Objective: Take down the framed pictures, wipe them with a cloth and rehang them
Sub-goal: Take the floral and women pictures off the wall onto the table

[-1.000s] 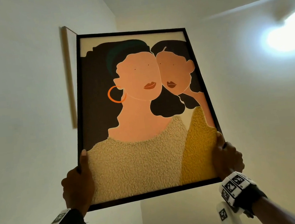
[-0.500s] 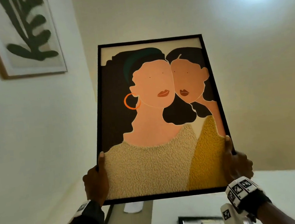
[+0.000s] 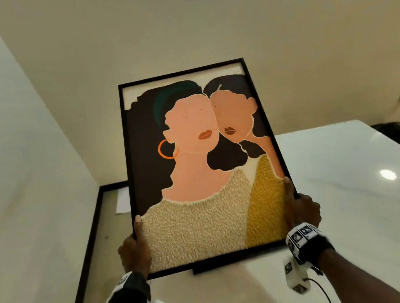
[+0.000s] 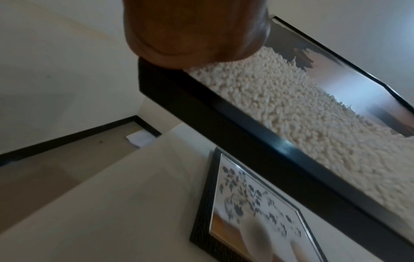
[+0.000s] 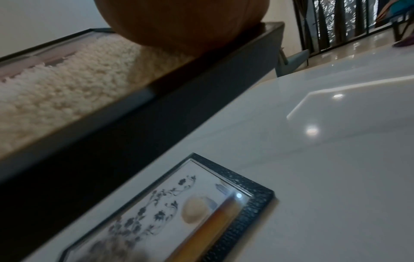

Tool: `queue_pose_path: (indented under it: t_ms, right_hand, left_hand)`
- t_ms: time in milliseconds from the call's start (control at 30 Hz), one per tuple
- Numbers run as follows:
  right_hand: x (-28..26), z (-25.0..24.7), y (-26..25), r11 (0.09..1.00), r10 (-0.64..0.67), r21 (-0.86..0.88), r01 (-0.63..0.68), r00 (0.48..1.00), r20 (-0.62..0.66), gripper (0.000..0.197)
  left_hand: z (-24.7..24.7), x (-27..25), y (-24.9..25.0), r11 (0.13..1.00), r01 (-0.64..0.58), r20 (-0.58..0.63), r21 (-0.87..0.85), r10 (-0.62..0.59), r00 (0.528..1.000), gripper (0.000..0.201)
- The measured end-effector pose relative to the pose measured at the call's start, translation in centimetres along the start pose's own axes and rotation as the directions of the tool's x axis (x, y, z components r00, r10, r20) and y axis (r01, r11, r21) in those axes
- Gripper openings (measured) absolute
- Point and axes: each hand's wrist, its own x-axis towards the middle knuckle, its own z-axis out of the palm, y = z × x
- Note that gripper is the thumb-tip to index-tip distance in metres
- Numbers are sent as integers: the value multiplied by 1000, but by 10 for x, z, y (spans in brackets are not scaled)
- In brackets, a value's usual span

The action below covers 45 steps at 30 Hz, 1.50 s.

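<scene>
A white sheet of paper [image 3: 122, 201] lies on the floor by the wall, out beyond the left hand [image 3: 134, 253]. That hand grips the lower left edge of the large framed picture [image 3: 200, 166], its thumb [image 3: 138, 225] laid up the front of the black frame and its other fingers hidden behind, so how they curl cannot be seen. The picture, two figures in cream and mustard tops, is held upright in the air between both hands, above the white desk [image 3: 350, 195]. Under the picture's bottom edge, between the two wrists, a smaller framed picture [image 5: 179, 211] with a dark floral print lies flat on the desk. The right hand [image 3: 302, 210] holds the lower right edge the same way, thumb on the front, remaining fingers out of sight behind the frame.
</scene>
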Motion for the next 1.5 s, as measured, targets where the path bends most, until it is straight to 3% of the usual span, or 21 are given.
queue_pose_path:
  t_ms: [233, 400, 500, 667, 900, 1000, 1233, 1400, 1500]
  right_hand:
    - [28, 2, 103, 981, 106, -170, -94, 992, 62, 89]
    - [40, 3, 160, 948, 182, -282, -147, 978, 104, 93]
    - [44, 6, 181, 936, 212, -313, -159, 967, 144, 94]
    - [52, 16, 197, 935, 206, -326, -139, 962, 179, 93]
    - [65, 34, 206, 932, 197, -341, -120, 960, 199, 92]
    - [71, 39, 207, 938, 184, -326, -118, 967, 178, 92]
    - [75, 49, 207, 944, 108, -327, -49, 980, 165, 74]
    - [72, 53, 212, 894, -51, -433, 116, 986, 160, 53]
    - [83, 53, 216, 759, -206, -561, 331, 939, 276, 44]
  left_hand:
    - [70, -56, -41, 967, 175, 115, 187, -198, 973, 89]
    - [110, -91, -67, 918, 232, 126, 322, -284, 950, 92]
    - [120, -103, -76, 880, 275, 111, 388, -341, 933, 97]
    - [128, -111, -79, 852, 308, 95, 422, -380, 920, 81]
    - [138, -105, -91, 857, 299, 77, 419, -362, 929, 90]
    - [141, -103, -87, 861, 285, 65, 421, -342, 937, 84]
    - [148, -110, -95, 871, 104, 31, 481, -135, 990, 67]
    - [148, -112, -100, 825, 40, 9, 563, -54, 998, 55]
    - [146, -109, -101, 807, 18, 2, 590, -24, 1000, 54]
